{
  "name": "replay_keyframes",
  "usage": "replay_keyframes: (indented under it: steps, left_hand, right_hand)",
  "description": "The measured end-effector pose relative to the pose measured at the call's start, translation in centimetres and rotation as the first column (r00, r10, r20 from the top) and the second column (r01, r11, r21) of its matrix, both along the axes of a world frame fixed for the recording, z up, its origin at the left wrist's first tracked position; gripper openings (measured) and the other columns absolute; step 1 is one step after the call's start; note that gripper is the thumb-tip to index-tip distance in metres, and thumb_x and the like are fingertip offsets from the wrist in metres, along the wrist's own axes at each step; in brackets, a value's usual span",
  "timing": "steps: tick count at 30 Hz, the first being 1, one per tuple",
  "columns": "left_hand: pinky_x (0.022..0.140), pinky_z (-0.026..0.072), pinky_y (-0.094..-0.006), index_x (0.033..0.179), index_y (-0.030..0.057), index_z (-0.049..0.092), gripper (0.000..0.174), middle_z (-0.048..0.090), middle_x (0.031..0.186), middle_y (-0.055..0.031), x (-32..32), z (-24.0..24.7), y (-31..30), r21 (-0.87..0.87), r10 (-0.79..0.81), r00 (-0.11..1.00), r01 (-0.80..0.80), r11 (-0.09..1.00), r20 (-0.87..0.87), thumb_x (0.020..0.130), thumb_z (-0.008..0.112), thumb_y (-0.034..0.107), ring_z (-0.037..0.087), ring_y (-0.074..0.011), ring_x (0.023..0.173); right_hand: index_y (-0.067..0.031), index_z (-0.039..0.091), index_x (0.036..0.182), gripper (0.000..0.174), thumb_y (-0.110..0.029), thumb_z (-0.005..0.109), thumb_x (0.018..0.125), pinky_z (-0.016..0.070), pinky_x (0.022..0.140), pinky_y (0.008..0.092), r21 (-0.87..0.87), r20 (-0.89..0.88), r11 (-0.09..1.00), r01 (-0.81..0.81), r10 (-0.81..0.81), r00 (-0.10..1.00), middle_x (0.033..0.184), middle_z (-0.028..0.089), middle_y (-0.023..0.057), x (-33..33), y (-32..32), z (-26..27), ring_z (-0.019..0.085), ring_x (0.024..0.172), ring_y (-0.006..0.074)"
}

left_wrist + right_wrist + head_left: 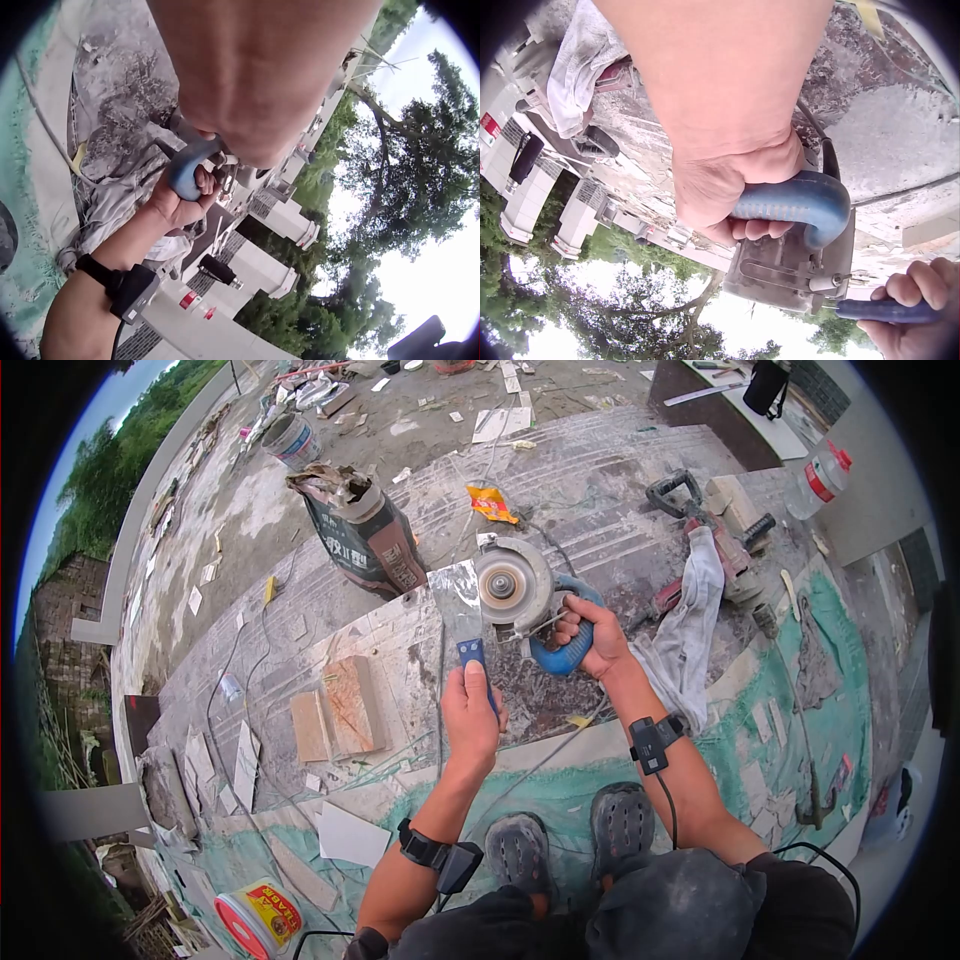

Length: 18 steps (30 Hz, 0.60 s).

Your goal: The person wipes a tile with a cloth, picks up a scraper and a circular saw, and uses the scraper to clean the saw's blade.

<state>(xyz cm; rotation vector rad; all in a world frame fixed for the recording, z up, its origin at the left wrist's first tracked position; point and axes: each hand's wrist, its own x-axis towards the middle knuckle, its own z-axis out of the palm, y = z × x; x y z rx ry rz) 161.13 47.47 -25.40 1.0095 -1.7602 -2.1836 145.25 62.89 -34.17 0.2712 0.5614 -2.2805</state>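
In the head view my left hand (470, 712) grips the blue handle of a wide metal scraper (457, 600), its thumb along the handle and its blade pointing away from me. The blade lies beside the round disc of a circular saw (503, 586), close to the guard; whether they touch I cannot tell. My right hand (592, 637) has its fingers curled round the saw's blue loop handle (826, 210). In the right wrist view the left hand (911, 300) pinches the blue scraper handle (877, 310) near the saw's base plate. The saw's disc faces upward.
A dark bag (365, 540) stands beyond the scraper. Tan tile pieces (345, 705) lie left of the left hand. On the right are a white cloth (695, 610), a red power tool (725, 555) and a plastic bottle (820, 480). Cables cross the dusty board.
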Motion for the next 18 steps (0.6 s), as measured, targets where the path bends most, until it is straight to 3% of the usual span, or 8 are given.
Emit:
replay_keyframes:
  steps: [18]
  left_hand:
    - [0.039, 0.0358, -0.026, 0.088, 0.0084, 0.042, 0.034, 0.047, 0.061, -0.0018, 0.08, -0.08, 0.01, -0.049, -0.008, 1.0, 0.009, 0.999, 0.007, 0.109, 0.044, 0.036, 0.045, -0.0091, 0.046]
  right_hand:
    - [-0.0086, 0.06, 0.093, 0.009, -0.016, 0.063, 0.096, 0.0478, 0.058, 0.0314, -0.019, -0.008, 1.0, 0.003, -0.003, 1.0, 0.07, 0.049, -0.0018, 0.07, -0.03, -0.17, 0.051, 0.061, 0.0107]
